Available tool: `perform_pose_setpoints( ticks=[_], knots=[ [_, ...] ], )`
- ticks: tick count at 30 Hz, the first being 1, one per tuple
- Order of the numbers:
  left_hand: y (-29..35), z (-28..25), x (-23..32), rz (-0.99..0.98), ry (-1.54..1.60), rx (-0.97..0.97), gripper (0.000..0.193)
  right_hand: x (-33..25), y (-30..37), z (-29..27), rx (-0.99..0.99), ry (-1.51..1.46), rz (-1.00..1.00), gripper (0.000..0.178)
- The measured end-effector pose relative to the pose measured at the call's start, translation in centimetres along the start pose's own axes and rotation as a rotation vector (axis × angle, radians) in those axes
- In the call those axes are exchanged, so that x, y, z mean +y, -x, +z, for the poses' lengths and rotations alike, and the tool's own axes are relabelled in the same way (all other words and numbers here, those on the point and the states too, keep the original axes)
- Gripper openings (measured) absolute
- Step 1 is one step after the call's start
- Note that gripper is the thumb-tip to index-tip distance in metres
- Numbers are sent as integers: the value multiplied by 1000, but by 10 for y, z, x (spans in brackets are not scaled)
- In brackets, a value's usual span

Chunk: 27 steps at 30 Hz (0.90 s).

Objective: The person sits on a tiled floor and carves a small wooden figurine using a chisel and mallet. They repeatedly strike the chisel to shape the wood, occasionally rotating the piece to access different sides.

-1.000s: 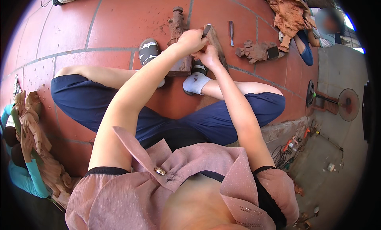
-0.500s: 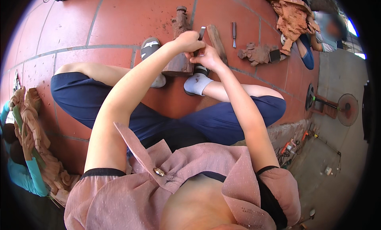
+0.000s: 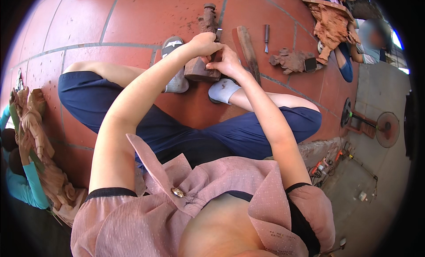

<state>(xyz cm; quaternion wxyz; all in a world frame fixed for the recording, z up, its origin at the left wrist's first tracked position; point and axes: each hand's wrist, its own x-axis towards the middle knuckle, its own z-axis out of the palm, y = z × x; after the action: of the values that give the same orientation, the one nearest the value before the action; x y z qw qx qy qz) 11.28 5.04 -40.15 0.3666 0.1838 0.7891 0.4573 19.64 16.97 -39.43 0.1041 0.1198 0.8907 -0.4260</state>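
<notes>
Both my hands meet in front of me over a brown wooden block (image 3: 201,71) that stands between my feet. A chisel (image 3: 218,33) shows its flat metal end just beyond my fingers; most of its length is hidden by the hands. My left hand (image 3: 206,44) is closed around it. Close against it, my right hand (image 3: 229,62) pinches the same tool from the right, its thumb low near the block. Beyond my left hand rises a carved, knobbed wooden piece (image 3: 208,20); whether it joins the block is hidden.
On the red tiles to the right lie a wooden stick (image 3: 249,51), another chisel (image 3: 266,37) and a rough carved piece (image 3: 290,60) by a dark rectangular object. Co-workers sit with carvings at far right (image 3: 330,26) and left (image 3: 37,137). A fan (image 3: 387,129) stands right.
The chisel's metal end now shows less beyond my fingers. My right hand has turned, its thumb spread lower towards the block. The whole view has shifted slightly.
</notes>
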Motion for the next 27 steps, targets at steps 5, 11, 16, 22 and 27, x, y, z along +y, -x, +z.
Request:
perform_pose_setpoints(
  ticks=[5, 11, 16, 22, 27],
  knots=[
    [-19, -1, 8, 97, -107, 112, 39, 40, -45, -8, -132, 175, -1, 21],
    [-6, 5, 2, 65, -52, 45, 39, 24, -16, -8, -117, 106, -20, 31],
    [-18, -2, 27, 66, -97, 60, 39, 58, -49, -8, -118, 88, -1, 20],
    [-16, 6, 16, 47, -127, 41, 36, 53, -34, -10, -194, -39, -34, 20],
    [-35, 6, 0, 193, -249, 82, 35, 32, -24, -5, -204, -42, 57, 37]
  ],
)
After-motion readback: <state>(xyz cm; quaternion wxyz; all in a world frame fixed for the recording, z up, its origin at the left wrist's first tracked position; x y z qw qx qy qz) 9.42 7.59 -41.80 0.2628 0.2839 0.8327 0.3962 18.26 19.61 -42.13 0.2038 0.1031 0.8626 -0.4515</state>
